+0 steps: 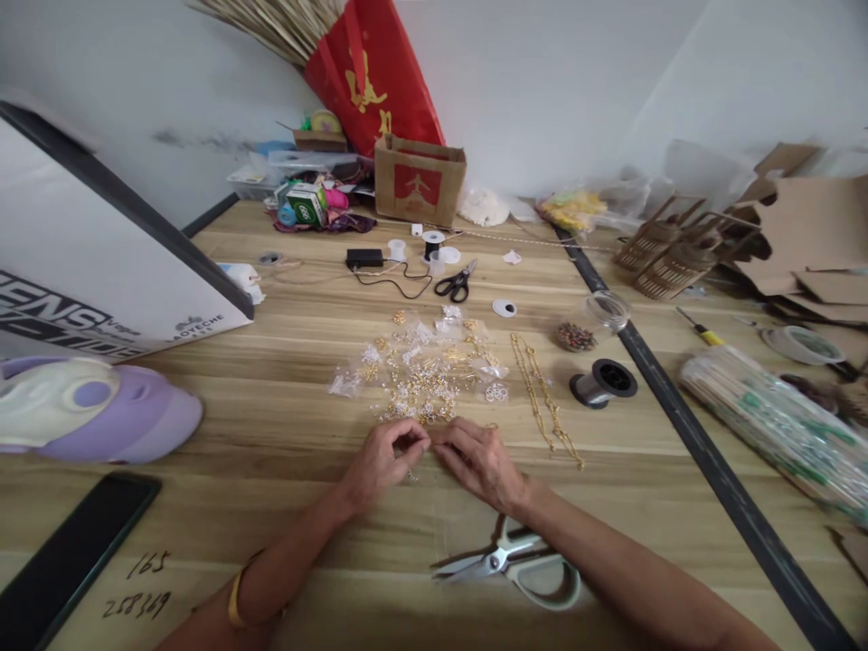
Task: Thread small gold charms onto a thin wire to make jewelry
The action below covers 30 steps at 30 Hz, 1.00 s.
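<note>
My left hand [385, 461] and my right hand [478, 459] meet fingertip to fingertip low on the wooden table [285, 416]. Both are closed in a pinch on a tiny piece too small to name. Just beyond them lies a heap of small gold and silver jewellery parts [424, 366] in clear bags. A gold chain [542, 398] runs along the right of the heap. Grey-handled scissors [519, 562] lie under my right forearm. A yellow band sits on my left wrist [235, 599].
A spool of wire [603, 382], a jar of beads [589, 325] and black scissors [456, 282] lie further back. A phone [71, 556], purple mask [88, 409] and white box [88, 262] are at left. Bamboo sticks in a bag [779, 425] lie right. Bags and clutter line the wall.
</note>
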Each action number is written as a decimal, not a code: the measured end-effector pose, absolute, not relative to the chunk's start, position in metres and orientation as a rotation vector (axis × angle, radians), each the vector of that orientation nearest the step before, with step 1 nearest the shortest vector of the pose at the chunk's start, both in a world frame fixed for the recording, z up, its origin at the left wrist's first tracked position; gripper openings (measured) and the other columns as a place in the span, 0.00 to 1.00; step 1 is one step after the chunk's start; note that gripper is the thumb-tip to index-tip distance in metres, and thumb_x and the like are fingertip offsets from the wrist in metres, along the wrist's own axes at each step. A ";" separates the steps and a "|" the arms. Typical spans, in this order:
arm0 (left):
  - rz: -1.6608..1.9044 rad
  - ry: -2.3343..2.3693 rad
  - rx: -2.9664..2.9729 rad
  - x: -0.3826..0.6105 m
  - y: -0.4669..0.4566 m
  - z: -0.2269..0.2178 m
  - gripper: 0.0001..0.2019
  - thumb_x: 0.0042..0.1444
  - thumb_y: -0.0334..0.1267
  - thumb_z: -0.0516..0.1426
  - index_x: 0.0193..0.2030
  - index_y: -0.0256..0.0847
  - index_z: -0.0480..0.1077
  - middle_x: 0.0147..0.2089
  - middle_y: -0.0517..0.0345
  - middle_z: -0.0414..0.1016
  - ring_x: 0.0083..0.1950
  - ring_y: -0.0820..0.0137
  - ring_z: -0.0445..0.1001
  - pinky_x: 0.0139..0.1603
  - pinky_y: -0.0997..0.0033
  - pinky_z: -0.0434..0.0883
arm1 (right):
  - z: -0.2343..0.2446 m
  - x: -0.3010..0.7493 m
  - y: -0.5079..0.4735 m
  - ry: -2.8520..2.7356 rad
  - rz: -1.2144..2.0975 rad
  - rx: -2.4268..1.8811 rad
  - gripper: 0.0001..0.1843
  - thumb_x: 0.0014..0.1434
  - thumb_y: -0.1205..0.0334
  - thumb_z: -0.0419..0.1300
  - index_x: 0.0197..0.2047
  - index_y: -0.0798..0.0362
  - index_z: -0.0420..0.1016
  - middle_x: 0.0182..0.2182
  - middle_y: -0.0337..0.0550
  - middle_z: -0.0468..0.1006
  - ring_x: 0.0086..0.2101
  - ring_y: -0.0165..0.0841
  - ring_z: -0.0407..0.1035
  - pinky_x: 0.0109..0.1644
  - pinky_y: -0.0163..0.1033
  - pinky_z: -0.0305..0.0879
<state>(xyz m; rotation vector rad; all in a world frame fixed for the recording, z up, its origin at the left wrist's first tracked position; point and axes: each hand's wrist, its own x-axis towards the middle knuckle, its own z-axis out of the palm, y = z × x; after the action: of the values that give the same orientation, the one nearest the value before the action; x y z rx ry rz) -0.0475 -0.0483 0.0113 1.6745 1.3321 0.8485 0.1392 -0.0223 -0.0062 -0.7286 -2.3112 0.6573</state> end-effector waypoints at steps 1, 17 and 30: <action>0.846 1.330 1.679 -0.048 -0.047 0.012 0.08 0.54 0.35 0.53 0.28 0.36 0.69 0.25 0.59 0.70 0.28 0.73 0.67 0.31 0.76 0.65 | -0.007 0.140 -0.022 -2.318 0.641 -0.739 0.06 0.64 0.67 0.51 0.40 0.54 0.69 0.32 0.44 0.73 0.32 0.31 0.67 0.35 0.34 0.62; 0.884 1.457 1.881 -0.061 -0.015 0.025 0.06 0.56 0.35 0.55 0.32 0.37 0.72 0.28 0.58 0.75 0.30 0.72 0.72 0.34 0.75 0.68 | -0.006 0.140 -0.020 -2.313 0.590 -0.751 0.07 0.63 0.67 0.50 0.39 0.54 0.70 0.32 0.43 0.73 0.30 0.30 0.67 0.33 0.33 0.62; 0.331 1.564 2.407 -0.033 0.015 0.021 0.09 0.58 0.32 0.53 0.32 0.38 0.74 0.34 0.55 0.74 0.39 0.67 0.71 0.40 0.71 0.65 | -0.007 0.140 -0.020 -2.319 0.555 -0.752 0.06 0.63 0.68 0.50 0.38 0.53 0.68 0.32 0.43 0.73 0.32 0.30 0.69 0.33 0.33 0.60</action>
<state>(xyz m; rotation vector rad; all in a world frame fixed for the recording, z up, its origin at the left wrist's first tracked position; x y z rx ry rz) -0.0330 0.0148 0.0209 2.4067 1.5639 0.3310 0.1399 -0.0202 -0.0069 -0.7521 -2.3193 0.5551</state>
